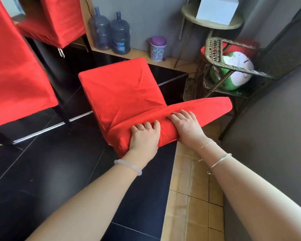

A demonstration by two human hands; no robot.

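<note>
My left hand (144,136) and right hand (186,126) sit side by side, fingers curled into the backrest ridge of the red chair cover (122,91) above the dark tiled floor (42,171); soft, light, likely slippery, it seems best held by that bunched fold.

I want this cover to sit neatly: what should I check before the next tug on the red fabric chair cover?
1. Grip of the left hand on the red fabric chair cover, near corner: ok.
2. Grip of the right hand on the top fold: ok.
3. Seat fabric smooth: not ok, creases show.
4. Far end of the backrest covered: ok.
5. Lower hem pulled fully down: cannot tell, hidden.
</note>
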